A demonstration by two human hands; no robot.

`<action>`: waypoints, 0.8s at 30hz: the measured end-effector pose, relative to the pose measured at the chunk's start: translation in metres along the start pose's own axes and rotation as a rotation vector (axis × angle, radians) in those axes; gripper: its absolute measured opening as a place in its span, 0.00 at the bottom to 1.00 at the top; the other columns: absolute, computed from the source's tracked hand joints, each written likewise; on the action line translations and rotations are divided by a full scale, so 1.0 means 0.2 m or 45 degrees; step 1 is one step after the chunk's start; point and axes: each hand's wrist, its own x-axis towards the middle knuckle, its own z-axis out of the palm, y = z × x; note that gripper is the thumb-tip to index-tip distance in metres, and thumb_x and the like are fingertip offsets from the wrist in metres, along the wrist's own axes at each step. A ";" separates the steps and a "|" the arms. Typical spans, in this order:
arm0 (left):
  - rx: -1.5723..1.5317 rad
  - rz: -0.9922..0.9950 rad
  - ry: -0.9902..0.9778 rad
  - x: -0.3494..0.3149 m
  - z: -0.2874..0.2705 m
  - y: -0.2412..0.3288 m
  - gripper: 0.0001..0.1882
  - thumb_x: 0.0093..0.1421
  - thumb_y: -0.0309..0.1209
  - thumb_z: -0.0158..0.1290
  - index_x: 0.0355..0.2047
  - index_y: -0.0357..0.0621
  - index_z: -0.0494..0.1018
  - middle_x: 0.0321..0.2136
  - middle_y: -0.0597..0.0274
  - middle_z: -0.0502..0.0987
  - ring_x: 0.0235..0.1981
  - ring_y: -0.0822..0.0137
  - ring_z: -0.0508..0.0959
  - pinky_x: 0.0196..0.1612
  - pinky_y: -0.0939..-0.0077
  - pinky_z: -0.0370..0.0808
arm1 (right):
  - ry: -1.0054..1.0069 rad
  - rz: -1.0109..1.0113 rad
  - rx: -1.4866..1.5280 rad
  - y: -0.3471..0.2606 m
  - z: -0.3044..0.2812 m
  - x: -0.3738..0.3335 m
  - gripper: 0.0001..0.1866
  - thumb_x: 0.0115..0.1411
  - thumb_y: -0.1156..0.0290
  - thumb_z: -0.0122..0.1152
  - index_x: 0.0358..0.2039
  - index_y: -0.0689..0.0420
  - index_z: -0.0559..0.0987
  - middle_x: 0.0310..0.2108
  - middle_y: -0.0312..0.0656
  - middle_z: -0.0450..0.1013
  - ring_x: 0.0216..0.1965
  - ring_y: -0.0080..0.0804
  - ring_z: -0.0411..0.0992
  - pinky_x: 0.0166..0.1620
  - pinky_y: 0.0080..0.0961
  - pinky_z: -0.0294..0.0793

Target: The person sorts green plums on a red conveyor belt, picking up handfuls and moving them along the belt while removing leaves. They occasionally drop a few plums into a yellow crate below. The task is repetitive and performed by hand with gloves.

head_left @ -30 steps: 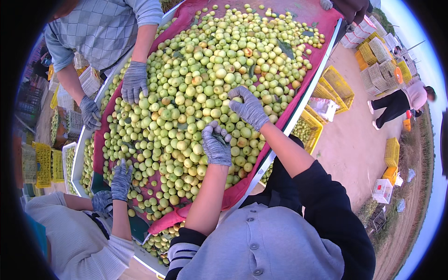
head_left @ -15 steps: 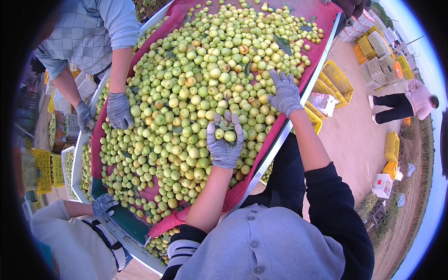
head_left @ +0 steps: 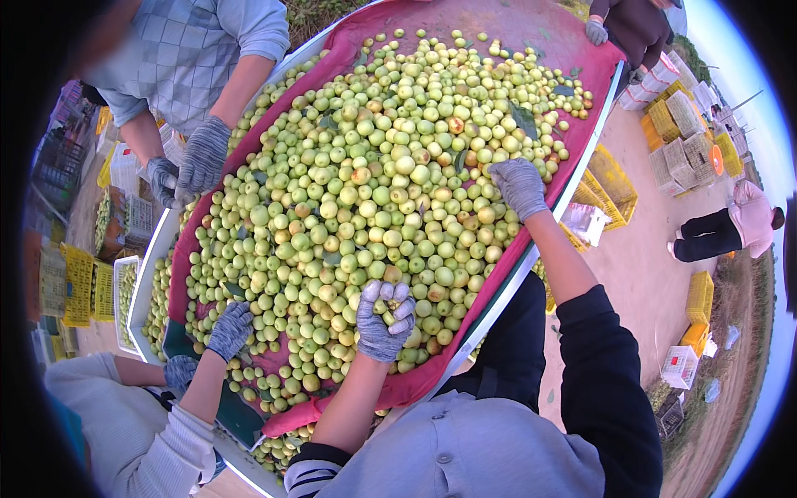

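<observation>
A big heap of round green jujubes [head_left: 390, 191], some with brownish patches, lies on a red cloth [head_left: 249, 137] lining a sloping sorting table. My left hand [head_left: 386, 319], in a grey knit glove, is turned palm up low over the near part of the heap. Its fingers curl round green jujubes, which show between fingers and palm. Further right, my right hand [head_left: 519, 187], gloved alike, rests palm down at the heap's right side near the cloth edge. Its fingers are drawn together and bent down among the fruit; whatever they hold is hidden.
Co-workers' gloved hands [head_left: 203, 158] are at the far left edge, and another co-worker's hand [head_left: 231, 330] reaches in at the near left. A person [head_left: 627, 33] stands at the far end. Yellow crates [head_left: 610, 187] stand on the ground to the right, beyond the white table rim [head_left: 585, 149].
My left hand has closed over the jujubes it held in an open palm. My right hand's spread fingers have bent together. The near-left co-worker's hand now reaches over the heap.
</observation>
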 end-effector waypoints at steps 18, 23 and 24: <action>0.701 0.239 0.205 0.13 0.25 0.43 0.15 0.66 0.42 0.46 0.43 0.44 0.73 0.31 0.60 0.74 0.25 0.68 0.71 0.16 0.83 0.68 | 0.380 0.030 0.468 0.10 0.19 0.41 0.10 0.56 0.67 0.64 0.38 0.54 0.82 0.34 0.42 0.77 0.38 0.38 0.74 0.46 0.33 0.72; 0.347 0.051 0.402 -0.13 -0.02 0.17 0.12 0.64 0.40 0.49 0.38 0.44 0.71 0.29 0.63 0.70 0.30 0.66 0.71 0.19 0.82 0.69 | 0.542 0.413 0.204 0.62 0.23 0.56 0.12 0.52 0.63 0.67 0.34 0.56 0.83 0.41 0.48 0.77 0.46 0.41 0.74 0.52 0.35 0.70; 0.320 0.024 0.393 -0.16 -0.03 0.14 0.12 0.63 0.40 0.50 0.37 0.44 0.71 0.29 0.63 0.69 0.31 0.65 0.71 0.20 0.83 0.69 | 0.373 0.423 -0.044 0.68 0.28 0.58 0.13 0.54 0.63 0.66 0.37 0.56 0.82 0.40 0.48 0.78 0.45 0.40 0.74 0.52 0.34 0.70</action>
